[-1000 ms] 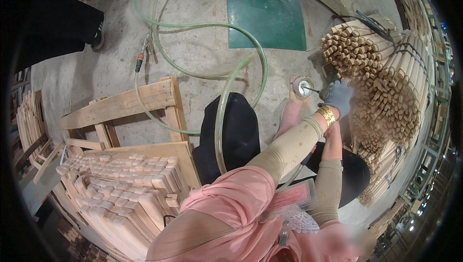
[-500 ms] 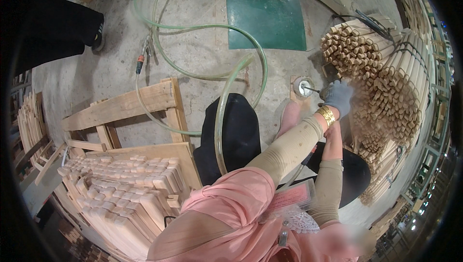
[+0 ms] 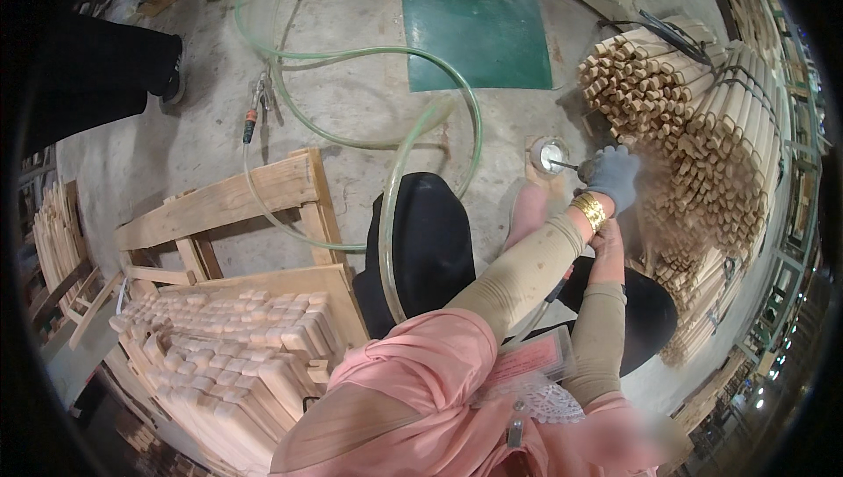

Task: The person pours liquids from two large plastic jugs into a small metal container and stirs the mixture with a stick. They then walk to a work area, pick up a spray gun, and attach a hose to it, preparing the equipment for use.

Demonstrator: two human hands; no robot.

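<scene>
My left hand (image 3: 613, 178), in a grey work glove with a gold bracelet at the wrist, is closed at the end of a thin dark rod (image 3: 565, 165). The rod's other end reaches into a small round container (image 3: 549, 155) with white contents, standing on a wooden piece on the floor. Just right of the glove are the cut ends of bundled wooden sticks (image 3: 702, 165). Below the left wrist my bare right hand (image 3: 608, 236) shows in part; the left wrist hides its fingers. A dark handle-like piece with a little red (image 3: 566, 272) lies under my left forearm.
A clear green hose (image 3: 477, 108) loops over the concrete floor, with an orange-and-black coupling (image 3: 250, 124). A wooden pallet frame (image 3: 219, 200) and stacked wooden bars (image 3: 233, 345) stand at left. A green sheet (image 3: 474, 33) lies ahead. Another person's dark-clothed leg (image 3: 97, 82) is far left.
The view has shifted slightly, so the floor things sit a little further left. Both my hands stay almost where they were, the rod still in the container.
</scene>
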